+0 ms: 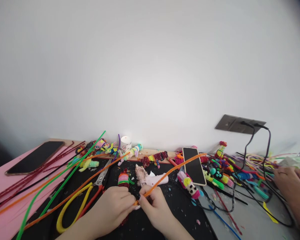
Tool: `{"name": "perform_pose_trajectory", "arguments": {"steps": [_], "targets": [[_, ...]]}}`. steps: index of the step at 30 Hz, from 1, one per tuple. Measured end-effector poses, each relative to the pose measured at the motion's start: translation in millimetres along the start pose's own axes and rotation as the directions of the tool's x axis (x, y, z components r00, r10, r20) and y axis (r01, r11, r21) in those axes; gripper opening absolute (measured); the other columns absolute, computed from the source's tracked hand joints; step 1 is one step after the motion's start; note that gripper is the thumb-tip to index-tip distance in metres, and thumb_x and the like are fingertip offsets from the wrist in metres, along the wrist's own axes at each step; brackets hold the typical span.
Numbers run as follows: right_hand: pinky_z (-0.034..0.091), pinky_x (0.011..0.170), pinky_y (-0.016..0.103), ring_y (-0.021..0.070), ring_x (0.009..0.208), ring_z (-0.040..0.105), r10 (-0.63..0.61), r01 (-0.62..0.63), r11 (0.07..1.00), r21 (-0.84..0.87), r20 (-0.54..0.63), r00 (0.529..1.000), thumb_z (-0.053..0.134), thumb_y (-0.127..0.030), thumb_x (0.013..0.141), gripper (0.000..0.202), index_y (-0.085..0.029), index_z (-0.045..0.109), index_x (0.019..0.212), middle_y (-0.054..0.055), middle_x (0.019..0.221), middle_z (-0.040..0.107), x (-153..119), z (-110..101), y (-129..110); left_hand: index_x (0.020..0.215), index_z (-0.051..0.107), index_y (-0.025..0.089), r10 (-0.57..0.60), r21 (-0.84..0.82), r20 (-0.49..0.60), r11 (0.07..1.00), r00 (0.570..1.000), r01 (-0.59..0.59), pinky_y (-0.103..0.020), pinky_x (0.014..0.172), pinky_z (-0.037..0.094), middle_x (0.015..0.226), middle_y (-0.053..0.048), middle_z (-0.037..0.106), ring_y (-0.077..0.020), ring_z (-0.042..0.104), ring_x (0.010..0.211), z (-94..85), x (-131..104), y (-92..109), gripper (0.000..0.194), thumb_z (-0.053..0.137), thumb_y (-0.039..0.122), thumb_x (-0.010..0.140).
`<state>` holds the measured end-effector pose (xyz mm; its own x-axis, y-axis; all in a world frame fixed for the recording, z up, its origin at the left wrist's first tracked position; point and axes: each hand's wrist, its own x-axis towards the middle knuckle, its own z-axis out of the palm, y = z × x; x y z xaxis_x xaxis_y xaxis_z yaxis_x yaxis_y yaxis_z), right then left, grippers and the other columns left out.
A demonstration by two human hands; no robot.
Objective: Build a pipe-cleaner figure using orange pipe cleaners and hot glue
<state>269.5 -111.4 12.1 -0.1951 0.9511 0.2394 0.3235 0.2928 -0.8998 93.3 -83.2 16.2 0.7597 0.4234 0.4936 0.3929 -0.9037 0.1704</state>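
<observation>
My left hand (pixel 118 204) and my right hand (pixel 153 204) meet low in the middle, fingertips closed on an orange pipe cleaner (pixel 173 168). Its free end rises to the right, past a phone. Just beyond my left hand stands a small pipe-cleaner figure (pixel 123 179) in pink, green and dark red, its lower part hidden. Past my right hand lies a whitish glue gun (pixel 160 180) with a crusted nozzle. To the left, scissors (pixel 103 175) lie partly under long pipe cleaners, beside a yellow loop (pixel 62 215).
Green pipe cleaners (pixel 57 180) and dark red ones cross pink sheets (pixel 1 181) at left, near a dark phone (pixel 36 157). A white-edged phone (pixel 193 165) leans among figures. Cables (pixel 267 156) hang from a wall socket (pixel 240 123). Another person's hand (pixel 288 181) is at far right.
</observation>
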Motion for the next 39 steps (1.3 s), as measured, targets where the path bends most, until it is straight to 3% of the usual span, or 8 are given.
{"name": "perform_pose_trajectory", "arguments": {"steps": [4, 12, 17, 24, 30, 35, 39], "targets": [[0.031, 0.053, 0.023, 0.0125, 0.054, 0.04, -0.039, 0.042, 0.997, -0.059, 0.051, 0.998, 0.044, -0.018, 0.085, 0.027, -0.021, 0.041, 0.059, -0.004, 0.055, 0.039, 0.1, -1.9, -3.6, 0.063, 0.049, 0.018, 0.002, 0.004, 0.003, 1.0, 1.0, -0.002, -0.027, 0.052, 0.029, 0.058, 0.0, 0.056, -0.0138, 0.048, 0.054, 2.3, -1.0, 0.3, 0.04, 0.03, 0.02, 0.098], [0.029, 0.048, 0.022, 0.0109, 0.046, 0.042, -0.14, 0.143, 0.965, -0.221, 0.028, 0.99, 0.048, -0.017, 0.084, 0.026, -0.019, 0.048, 0.058, -0.005, 0.05, 0.042, 1.8, -3.4, 2.2, 0.062, 0.048, 0.018, -0.015, 0.035, 0.064, 0.999, 0.998, 0.013, -0.028, 0.053, 0.03, 0.057, 0.0, 0.055, -0.0137, 0.048, 0.053, 1.5, -3.3, 4.8, 0.033, 0.035, 0.012, 0.091], [0.033, 0.051, 0.022, 0.0117, 0.049, 0.05, -0.176, 0.168, 0.959, -0.228, -0.016, 0.984, 0.049, -0.017, 0.084, 0.027, -0.018, 0.053, 0.057, -0.002, 0.053, 0.052, 2.2, -3.2, 2.1, 0.061, 0.047, 0.018, -0.044, 0.042, 0.081, 0.998, 0.996, 0.041, -0.028, 0.052, 0.029, 0.056, 0.0, 0.054, -0.0136, 0.048, 0.053, 0.1, -4.6, 5.2, 0.03, 0.038, 0.012, 0.089], [0.03, 0.049, 0.023, 0.0119, 0.048, 0.045, -0.108, 0.092, 0.97, -0.226, -0.056, 0.993, 0.048, -0.021, 0.085, 0.029, -0.018, 0.053, 0.056, -0.002, 0.051, 0.049, 3.7, -3.5, 4.3, 0.061, 0.047, 0.018, -0.072, 0.044, 0.102, 0.997, 0.992, 0.068, -0.028, 0.052, 0.029, 0.056, 0.0, 0.053, -0.0131, 0.047, 0.052, 0.0, -3.9, 3.3, 0.03, 0.038, 0.012, 0.089], [0.029, 0.049, 0.024, 0.0116, 0.049, 0.04, -0.01, -0.004, 0.993, -0.116, -0.118, 0.993, 0.05, -0.027, 0.084, 0.031, -0.018, 0.05, 0.054, -0.003, 0.051, 0.043, 5.2, -4.5, 12.2, 0.066, 0.051, 0.018, -0.13, 0.046, 0.114, 0.991, 0.985, 0.126, -0.028, 0.055, 0.032, 0.06, 0.0, 0.057, -0.0146, 0.052, 0.057, 0.2, -3.7, -0.6, 0.032, 0.037, 0.02, 0.094], [0.024, 0.046, 0.024, 0.0102, 0.046, 0.033, 0.063, -0.058, 0.998, 0.036, -0.152, 0.986, 0.051, -0.033, 0.085, 0.032, -0.019, 0.048, 0.057, -0.006, 0.05, 0.036, 5.2, -5.1, 15.1, 0.073, 0.053, 0.018, -0.196, -0.067, 0.113, 0.977, 0.974, 0.204, -0.027, 0.057, 0.034, 0.064, 0.001, 0.059, -0.0148, 0.054, 0.06, -5.6, -3.1, -3.6, 0.027, 0.045, 0.034, 0.093], [0.026, 0.047, 0.024, 0.0104, 0.048, 0.034, 0.04, -0.032, 0.998, 0.056, -0.142, 0.989, 0.052, -0.031, 0.084, 0.03, -0.018, 0.048, 0.057, -0.005, 0.052, 0.038, 4.6, -2.9, 12.9, 0.081, 0.055, 0.019, -0.239, -0.163, 0.11, 0.953, 0.965, 0.255, -0.026, 0.059, 0.036, 0.065, 0.001, 0.06, -0.0152, 0.055, 0.061, -8.6, -5.4, -2.4, 0.023, 0.045, 0.037, 0.092]]}}
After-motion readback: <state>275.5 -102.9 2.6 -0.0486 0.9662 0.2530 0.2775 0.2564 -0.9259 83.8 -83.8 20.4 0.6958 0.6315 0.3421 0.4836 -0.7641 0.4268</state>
